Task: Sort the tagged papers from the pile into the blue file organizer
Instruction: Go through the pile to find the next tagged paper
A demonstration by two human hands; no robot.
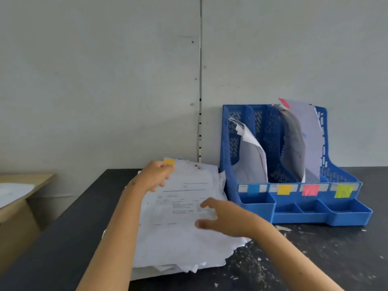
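Fingers of the left hand curl round the far left corner of the top sheet, pinching it just below its yellow tag and lifting that corner off the pile of papers; the right hand hovers over the sheet's near right part with its fingers spread and loosely bent, holding nothing, and motion blur hides whether the tips touch the paper; the pile lies under both hands, ragged at its edges, just left of the blue file organizer and nearly touching its left wall; the organizer stands upright against the wall, with slumped papers in the leftmost slot and taller sheets in a slot farther right, one of which carries a red tag at its top; along the organizer's front ledge sit four colored markers, blue, orange-yellow, red and lime, from left to right, above shallow front trays; the dark surface bears white scraps and flecks at the right; beyond its left edge stands a cardboard box with a light sheet lying on top; the wall is pale grey with a vertical seam running down it.
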